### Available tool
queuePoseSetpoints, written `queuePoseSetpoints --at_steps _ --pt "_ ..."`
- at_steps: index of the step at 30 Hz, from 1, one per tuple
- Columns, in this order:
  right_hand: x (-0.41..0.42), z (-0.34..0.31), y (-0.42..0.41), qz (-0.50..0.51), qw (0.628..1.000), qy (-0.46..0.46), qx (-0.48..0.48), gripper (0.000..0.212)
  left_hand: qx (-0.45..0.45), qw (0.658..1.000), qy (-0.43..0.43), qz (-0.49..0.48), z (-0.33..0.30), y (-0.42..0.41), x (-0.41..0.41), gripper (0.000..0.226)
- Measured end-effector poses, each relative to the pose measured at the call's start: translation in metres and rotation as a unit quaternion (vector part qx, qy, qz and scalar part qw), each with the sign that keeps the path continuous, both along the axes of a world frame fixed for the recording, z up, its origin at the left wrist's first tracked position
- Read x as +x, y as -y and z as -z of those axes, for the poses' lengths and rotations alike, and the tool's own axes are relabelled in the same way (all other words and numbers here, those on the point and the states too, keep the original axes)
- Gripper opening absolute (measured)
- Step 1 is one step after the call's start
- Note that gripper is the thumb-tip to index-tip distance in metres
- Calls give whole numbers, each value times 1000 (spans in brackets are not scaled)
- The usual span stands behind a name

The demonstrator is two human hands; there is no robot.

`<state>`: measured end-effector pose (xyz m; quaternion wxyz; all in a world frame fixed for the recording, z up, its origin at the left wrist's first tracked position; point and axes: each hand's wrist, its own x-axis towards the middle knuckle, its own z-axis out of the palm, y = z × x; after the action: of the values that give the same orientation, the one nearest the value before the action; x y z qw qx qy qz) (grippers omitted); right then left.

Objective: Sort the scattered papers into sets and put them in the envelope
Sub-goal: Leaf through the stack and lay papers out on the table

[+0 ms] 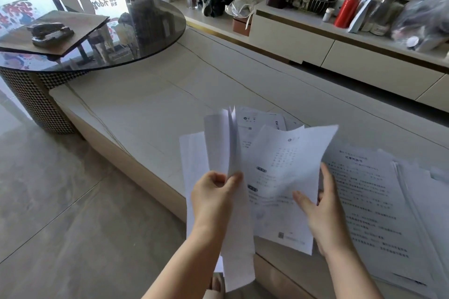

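My left hand (213, 198) pinches a thin bundle of white sheets (226, 143) that stands almost upright above the low table's front edge. My right hand (320, 213) grips one printed sheet (286, 165) by its right side, lifted and tilted just right of the bundle. More printed papers (262, 119) lie flat on the table behind these, and a spread stack of printed pages (379, 204) lies to the right. A brown envelope (73, 29) rests on the round glass table at far left.
The long pale low table (150, 109) runs from left to right. A black stapler (49, 33) sits on the envelope on the round glass table (150, 39). A cluttered white cabinet (340, 39) with plants, bottles and bags stands behind. Tiled floor (60, 201) lies at lower left.
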<state>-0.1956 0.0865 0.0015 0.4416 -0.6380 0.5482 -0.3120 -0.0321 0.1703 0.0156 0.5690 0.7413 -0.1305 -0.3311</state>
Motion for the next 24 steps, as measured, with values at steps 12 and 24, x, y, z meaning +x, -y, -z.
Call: queuePoseSetpoints --at_steps 12,24 --pt "14 -9 -12 -78 977 54 191 95 -26 994 -104 36 23 17 -18 33" --pt "-7 8 2 43 998 -30 -24 24 -39 996 -18 -75 6 1 19 6"
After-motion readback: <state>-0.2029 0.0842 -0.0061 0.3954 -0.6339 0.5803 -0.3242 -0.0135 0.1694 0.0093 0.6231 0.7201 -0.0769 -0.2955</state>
